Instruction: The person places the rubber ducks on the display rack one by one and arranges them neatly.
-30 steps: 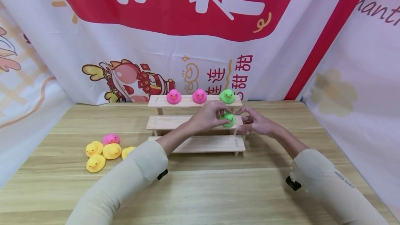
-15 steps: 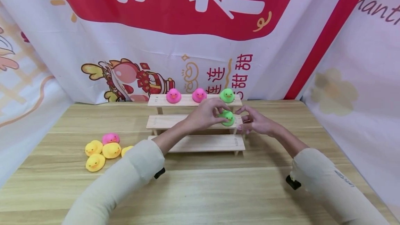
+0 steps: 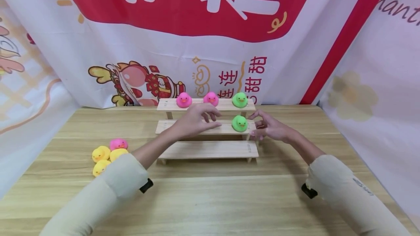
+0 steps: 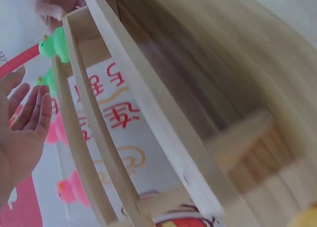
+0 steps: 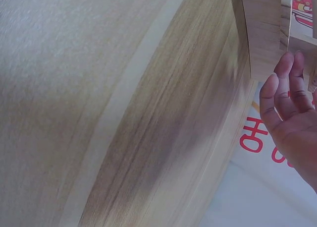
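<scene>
A three-tier wooden stand [image 3: 210,149] stands at the back of the table. One green rubber duck [image 3: 240,123] sits upright on the right part of its middle shelf. My left hand [image 3: 194,120] hovers over that shelf, left of the duck and apart from it, with loosely bent fingers holding nothing. By the stand's right end is my right hand [image 3: 270,128], its fingers loosely curved and without a duck; whether they touch the wood I cannot tell. On the top shelf are two pink ducks [image 3: 184,100] and another green duck [image 4: 47,80], the second pink one partly behind my left hand.
On the table at left lies a cluster of yellow ducks [image 3: 101,153] with one pink duck [image 3: 119,144]; my left sleeve [image 3: 123,177] covers part of it. A printed cloth backdrop [image 3: 157,54] hangs right behind the stand.
My left hand has let go of the green duck on the middle shelf and moved left, away from it. The duck stays there. My right hand is nearly unmoved.
</scene>
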Tool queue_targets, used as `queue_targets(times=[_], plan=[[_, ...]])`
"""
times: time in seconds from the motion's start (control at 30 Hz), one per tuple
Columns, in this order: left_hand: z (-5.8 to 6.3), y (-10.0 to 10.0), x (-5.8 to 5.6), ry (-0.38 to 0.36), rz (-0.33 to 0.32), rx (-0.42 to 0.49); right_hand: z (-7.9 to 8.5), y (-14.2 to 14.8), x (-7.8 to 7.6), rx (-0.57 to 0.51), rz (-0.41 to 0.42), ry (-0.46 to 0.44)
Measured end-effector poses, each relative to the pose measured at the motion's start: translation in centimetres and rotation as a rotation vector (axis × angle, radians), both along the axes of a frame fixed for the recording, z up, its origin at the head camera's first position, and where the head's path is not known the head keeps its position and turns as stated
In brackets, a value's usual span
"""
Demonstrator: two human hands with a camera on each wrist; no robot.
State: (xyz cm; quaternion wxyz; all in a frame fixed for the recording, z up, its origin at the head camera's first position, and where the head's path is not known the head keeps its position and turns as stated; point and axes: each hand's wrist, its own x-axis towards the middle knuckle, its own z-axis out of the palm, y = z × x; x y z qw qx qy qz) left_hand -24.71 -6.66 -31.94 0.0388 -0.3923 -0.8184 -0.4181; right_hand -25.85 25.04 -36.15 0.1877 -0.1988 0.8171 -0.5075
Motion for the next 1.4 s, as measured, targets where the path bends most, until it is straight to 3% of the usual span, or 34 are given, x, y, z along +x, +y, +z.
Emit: queue_targets(times=[0.37,0.57,0.87,1.1,1.4], plan=[[-0.3,-5.6,1.2,0.012,0.058,-0.057,-0.1,-0.1,0.0,0.004,-0.005,-0.005],[-0.1,-9.0,2.2,-0.023,0.132,-0.102,0.0,0.0,-0.1,0.001,0.001,-0.018],[-0.5,-13.7,3.3,0.015,0.224,-0.192,0.1,0.1,-0.1,-0.004,0.004,-0.031],[-1.3,-16.6,4.2,-0.036,0.276,-0.256,0.1,0.0,-0.1,-0.005,0.003,-0.037],[-2.4,-19.0,5.1,-0.144,0.286,-0.39,0.0,0.0,-0.2,-0.003,0.0,-0.042]])
